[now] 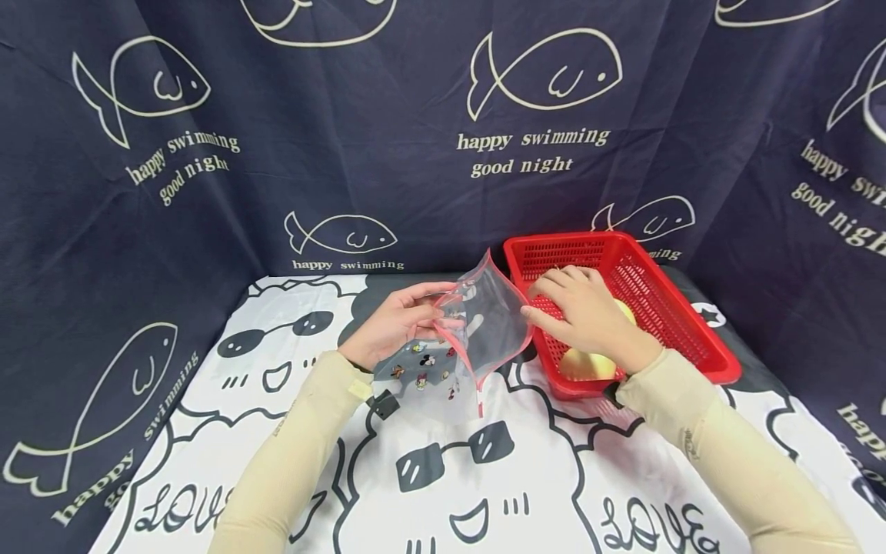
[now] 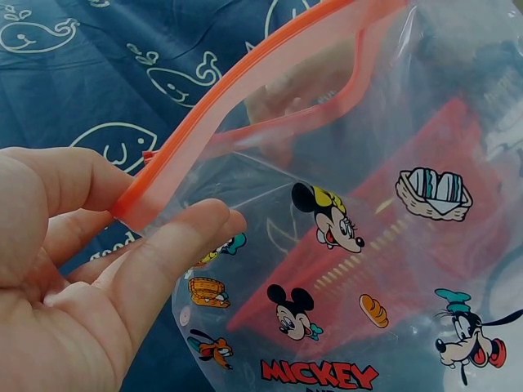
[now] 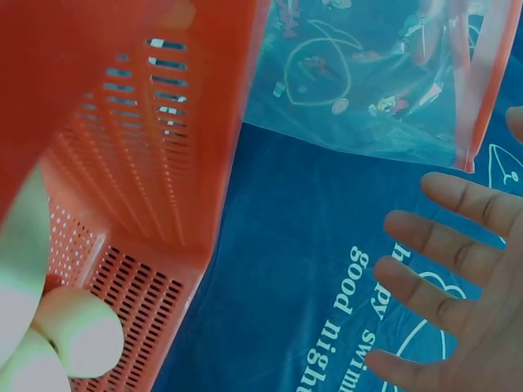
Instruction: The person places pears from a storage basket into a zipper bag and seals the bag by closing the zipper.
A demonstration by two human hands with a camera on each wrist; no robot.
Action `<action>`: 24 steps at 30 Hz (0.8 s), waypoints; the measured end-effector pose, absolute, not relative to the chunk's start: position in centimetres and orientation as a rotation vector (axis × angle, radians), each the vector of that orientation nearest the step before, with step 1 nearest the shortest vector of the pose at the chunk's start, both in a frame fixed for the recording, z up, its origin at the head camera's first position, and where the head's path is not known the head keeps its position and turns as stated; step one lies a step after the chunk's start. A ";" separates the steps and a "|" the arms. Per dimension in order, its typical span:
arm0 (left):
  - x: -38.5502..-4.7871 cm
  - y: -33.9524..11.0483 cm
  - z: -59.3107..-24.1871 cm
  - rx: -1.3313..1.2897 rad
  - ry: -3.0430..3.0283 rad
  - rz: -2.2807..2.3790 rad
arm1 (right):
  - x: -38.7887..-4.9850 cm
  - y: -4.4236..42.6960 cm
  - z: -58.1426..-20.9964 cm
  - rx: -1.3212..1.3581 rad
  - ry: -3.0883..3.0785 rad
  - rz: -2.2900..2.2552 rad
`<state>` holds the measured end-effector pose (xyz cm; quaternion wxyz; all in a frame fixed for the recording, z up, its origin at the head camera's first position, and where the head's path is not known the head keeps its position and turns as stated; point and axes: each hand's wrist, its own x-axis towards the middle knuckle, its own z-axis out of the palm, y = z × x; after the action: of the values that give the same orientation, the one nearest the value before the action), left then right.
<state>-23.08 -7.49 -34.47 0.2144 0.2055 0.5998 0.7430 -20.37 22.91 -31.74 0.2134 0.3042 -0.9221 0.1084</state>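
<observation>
A clear zip bag (image 1: 429,377) with a pink-red rim and cartoon prints stands with its mouth spread wide. My left hand (image 1: 408,319) pinches the rim at the left side of the mouth; in the left wrist view, thumb and fingers (image 2: 82,180) lie on either side of the plastic. At the mouth's right side, my right hand (image 1: 588,312) is above the red basket (image 1: 664,323), its thumb side close against the rim. In the right wrist view its fingers (image 3: 466,253) are spread and loose, holding nothing. Whether the thumb touches the bag cannot be told.
Several pale yellow rounded items (image 1: 587,366) lie in the basket, partly hidden by the right hand and arm. Dark blue fish-print cloth (image 1: 429,154) hangs behind and at the sides. A white cartoon-print cloth (image 1: 457,492) covers the surface.
</observation>
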 end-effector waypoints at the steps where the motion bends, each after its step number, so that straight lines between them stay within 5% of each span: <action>1: -23.1 -7.5 -34.5 0.571 1.660 2.063 | -20.4 23.0 -31.7 0.848 -2.546 0.300; 24: -23.0 -7.5 -34.6 0.570 1.630 2.072 | -21.4 25.4 -31.2 0.875 -2.556 0.096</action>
<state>-22.98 -7.52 -34.62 0.2205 0.2060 0.5895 0.7493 -21.39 25.44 -31.18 0.2177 0.3158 -0.9229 0.0346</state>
